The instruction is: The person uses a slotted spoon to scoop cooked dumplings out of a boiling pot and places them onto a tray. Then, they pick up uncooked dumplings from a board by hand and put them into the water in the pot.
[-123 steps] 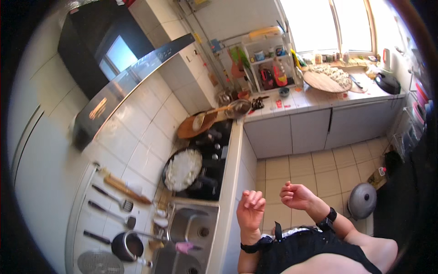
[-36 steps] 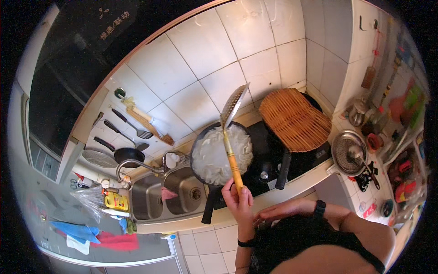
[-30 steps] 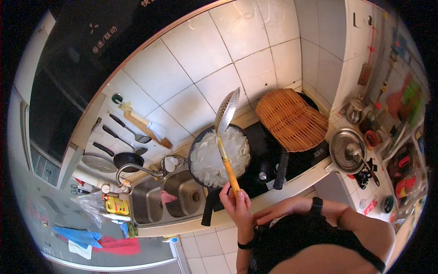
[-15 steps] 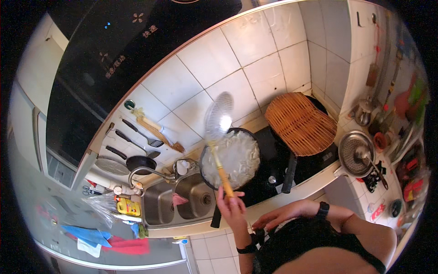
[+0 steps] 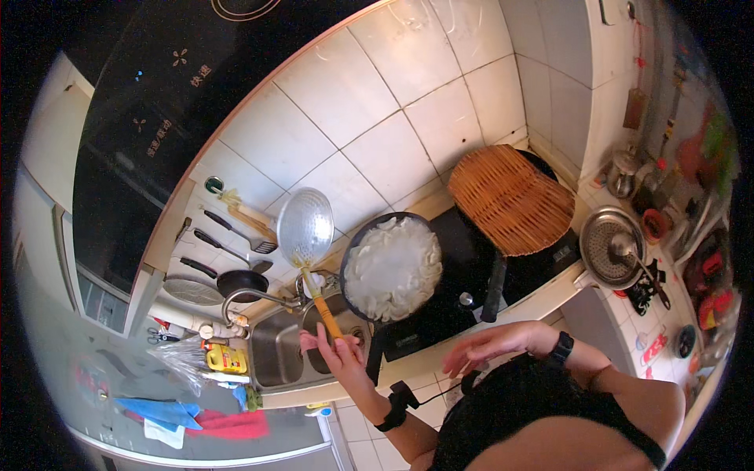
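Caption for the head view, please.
Left hand lifts a wooden-handled skimmer beside a pan of dumplings; right hand hovers at the counter edge.

Pale counter [image 5: 440, 357] with sink [image 5: 279, 353], black hob [image 5: 463, 302], steel lid [image 5: 609, 247].

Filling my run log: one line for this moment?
left hand: holds skimmer above sink | right hand: empty | pan: on stove
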Demonstrator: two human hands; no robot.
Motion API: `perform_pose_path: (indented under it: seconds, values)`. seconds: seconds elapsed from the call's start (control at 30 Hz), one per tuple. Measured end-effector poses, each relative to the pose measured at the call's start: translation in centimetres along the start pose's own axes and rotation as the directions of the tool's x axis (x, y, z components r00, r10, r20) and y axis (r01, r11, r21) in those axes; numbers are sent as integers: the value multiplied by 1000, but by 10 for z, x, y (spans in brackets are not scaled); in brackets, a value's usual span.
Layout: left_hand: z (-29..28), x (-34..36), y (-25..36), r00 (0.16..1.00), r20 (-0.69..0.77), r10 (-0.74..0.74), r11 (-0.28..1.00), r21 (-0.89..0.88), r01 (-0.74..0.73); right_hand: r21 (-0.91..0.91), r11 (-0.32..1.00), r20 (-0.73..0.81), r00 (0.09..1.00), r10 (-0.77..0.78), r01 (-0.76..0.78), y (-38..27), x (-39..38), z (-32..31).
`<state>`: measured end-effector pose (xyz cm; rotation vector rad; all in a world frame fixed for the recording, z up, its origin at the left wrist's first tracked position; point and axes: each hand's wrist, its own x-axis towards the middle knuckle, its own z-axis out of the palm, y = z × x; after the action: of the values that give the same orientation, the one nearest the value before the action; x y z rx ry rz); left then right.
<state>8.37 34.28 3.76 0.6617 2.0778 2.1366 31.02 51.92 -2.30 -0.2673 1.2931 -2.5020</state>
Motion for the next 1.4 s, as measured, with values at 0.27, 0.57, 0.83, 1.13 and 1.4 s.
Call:
perform_pose_path:
  seconds: [0.27,0.57,0.83,1.13,1.4]
  values:
    - [-13,13,2,997,-73,-17,997,76,22,55,964,-237,942,-239,259,2,-45,-14]
    - [0,-2,-5,976,-211,-59,981,-193,17,17,998,-346,937,-49,58,24,-50,-16]
    - [-8,-6,-7,994,-114,0,971,-239,-27,-22,1000,-270,963,-7,1,22,-28,-21]
    - [-8,-7,-8,991,-114,-74,988,-143,57,-63,997,-282,959,21,-40,8,-25,-13]
    - [-5,10,-42,991,-79,-104,992,59,108,-45,998,-315,949,27,-43,13,-31,-12]
